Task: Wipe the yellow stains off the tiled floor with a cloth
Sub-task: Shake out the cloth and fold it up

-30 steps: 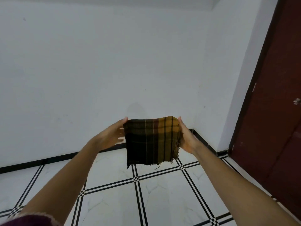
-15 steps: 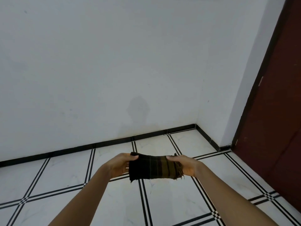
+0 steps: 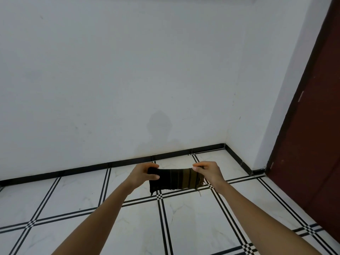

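Cloth folded to a narrow dark plaid band, held in the air above the tiled floor, not touching it. Left hand closed on its left end; right hand pinches the frayed right end.

Progress, by my reading: wiping not begun. No yellow stains visible on the tiles in view, so they may lie out of frame.

Room: floor under and nearer than the cloth is bare. Beyond the cloth, black skirting and wall; right of it, the corner and a dark red door.
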